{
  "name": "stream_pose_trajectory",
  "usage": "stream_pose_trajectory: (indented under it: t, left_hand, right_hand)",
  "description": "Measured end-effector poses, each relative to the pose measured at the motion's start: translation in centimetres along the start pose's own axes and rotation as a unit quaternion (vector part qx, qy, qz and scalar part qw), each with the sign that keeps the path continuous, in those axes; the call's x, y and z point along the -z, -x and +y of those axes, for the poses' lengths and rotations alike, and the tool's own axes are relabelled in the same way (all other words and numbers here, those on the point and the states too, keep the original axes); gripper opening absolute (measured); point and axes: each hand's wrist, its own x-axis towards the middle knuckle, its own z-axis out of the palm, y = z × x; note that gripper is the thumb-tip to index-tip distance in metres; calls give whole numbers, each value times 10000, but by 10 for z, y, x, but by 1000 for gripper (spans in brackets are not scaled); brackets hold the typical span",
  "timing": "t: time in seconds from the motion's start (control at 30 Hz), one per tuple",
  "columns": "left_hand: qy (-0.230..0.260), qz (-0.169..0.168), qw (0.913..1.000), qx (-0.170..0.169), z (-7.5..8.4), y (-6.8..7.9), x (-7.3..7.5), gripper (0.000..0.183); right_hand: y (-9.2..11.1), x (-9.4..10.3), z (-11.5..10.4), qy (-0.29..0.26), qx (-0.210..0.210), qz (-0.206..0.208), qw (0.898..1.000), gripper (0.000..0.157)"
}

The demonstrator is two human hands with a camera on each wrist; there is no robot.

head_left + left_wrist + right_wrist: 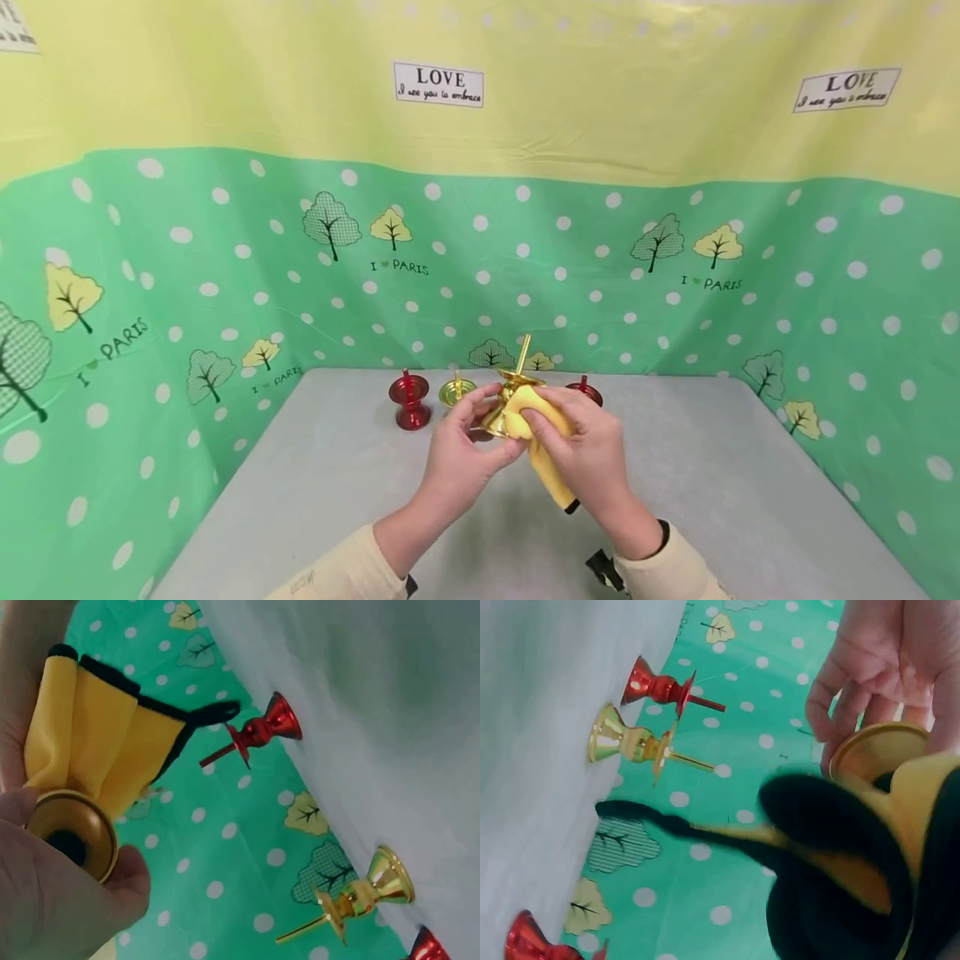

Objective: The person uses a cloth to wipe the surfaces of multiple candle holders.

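A shiny gold candle holder with an upright spike is held up above the table, tilted slightly to the right. My left hand grips its flared foot, fingers on the far side and thumb in front. The foot's hollow underside shows in the left wrist view. With my right hand I pinch a yellow cloth with black edging and press it against the holder's middle and foot. Folds of the cloth hide much of the holder in the right wrist view.
Behind the hands, on the grey table, stand a red candle holder, another gold one and a second red one, partly hidden by my right hand. A green dotted curtain hangs beyond the table's far edge.
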Motion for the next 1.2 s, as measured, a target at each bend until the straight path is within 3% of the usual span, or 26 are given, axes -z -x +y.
stream_pose_trajectory:
  t: [0.07,0.1,0.23,0.3,0.47,0.53,0.7,0.87,0.97,1.0,1.07,1.13,1.2]
  left_hand:
    - [-108,104,9996,-219,0,1,1,66]
    - [-72,141,9995,-277,1,2,1,66]
    - [191,144,9994,-269,3,4,3,66]
    - [117,137,9996,-212,3,4,4,67]
    - [-147,238,9988,-394,2,4,1,66]
    - [-83,274,9985,-462,3,5,1,67]
    - [419,-61,9985,-340,5,7,1,72]
    - [1047,-718,9913,-360,9,4,4,60]
    - [1016,-825,9910,-281,10,1,5,59]
    - [894,-799,9925,-257,10,0,5,60]
    - [609,-661,9955,-294,9,-1,4,63]
    - [166,-436,9979,-454,9,0,2,65]
    - [-121,-227,9975,-654,9,1,1,65]
  right_hand:
    - [-1,-1,0,199,438,107,9988,31]
    - [-1,-1,1,165,419,126,9989,30]
    - [-2,-2,2,-372,-533,89,9978,24]
    - [-1,-3,0,-322,-587,75,9977,24]
    - [-2,-3,-9,258,577,248,9977,33]
    - [-3,-3,-10,158,608,322,9975,33]
    - [-1,-1,-4,-823,-309,112,9961,28]
    - [-2,5,2,-1630,-1288,-106,9781,27]
    - [-4,8,3,-1658,-1654,-126,9721,26]
    - [-3,9,2,-1566,-1627,-136,9741,26]
    - [-2,8,-1,-1130,-1138,-124,9870,27]
    - [-2,8,-4,-578,-322,-32,9978,31]
    - [-3,6,-5,-114,550,158,9983,36]
